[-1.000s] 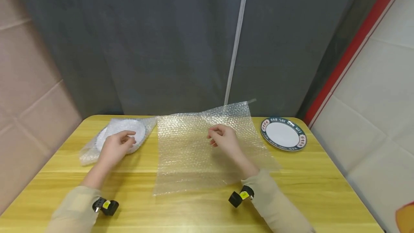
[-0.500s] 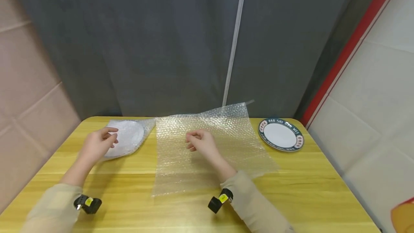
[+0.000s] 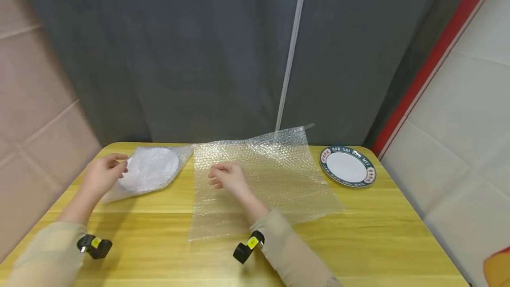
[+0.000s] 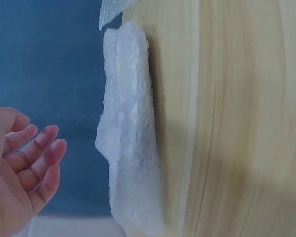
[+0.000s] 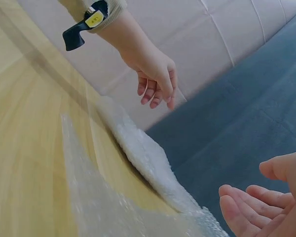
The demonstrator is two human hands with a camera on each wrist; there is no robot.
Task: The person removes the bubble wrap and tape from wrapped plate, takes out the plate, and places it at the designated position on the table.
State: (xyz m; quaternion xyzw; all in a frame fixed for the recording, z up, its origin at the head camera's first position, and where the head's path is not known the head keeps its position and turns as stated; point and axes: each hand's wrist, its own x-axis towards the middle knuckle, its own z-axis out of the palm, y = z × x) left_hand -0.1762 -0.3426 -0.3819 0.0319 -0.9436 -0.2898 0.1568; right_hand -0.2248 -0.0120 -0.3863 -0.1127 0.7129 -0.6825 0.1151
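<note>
My left hand (image 3: 102, 173) hovers at the left edge of a plate-shaped bundle in bubble wrap (image 3: 153, 169), fingers loosely bent and holding nothing. In the left wrist view, a gap shows between that hand (image 4: 27, 170) and the wrapped bundle (image 4: 130, 133). A flat sheet of bubble wrap (image 3: 259, 194) lies in the middle of the table, its far edge slightly raised. Over its left part hangs my right hand (image 3: 231, 177), relaxed and holding nothing. The right wrist view shows both the right hand (image 5: 266, 202) and the left hand (image 5: 153, 74) above the bundle.
A white plate with a dark green lettered rim (image 3: 348, 166) lies at the back right of the wooden table (image 3: 358, 242). A dark curtain (image 3: 199, 56) hangs behind the table. Pale panels (image 3: 470, 136) stand at both sides.
Both hands have moved left. The left went from above the wrapped bundle to its left edge, the right from the middle of the sheet to its left part. Bundle, sheet and plate stay put.
</note>
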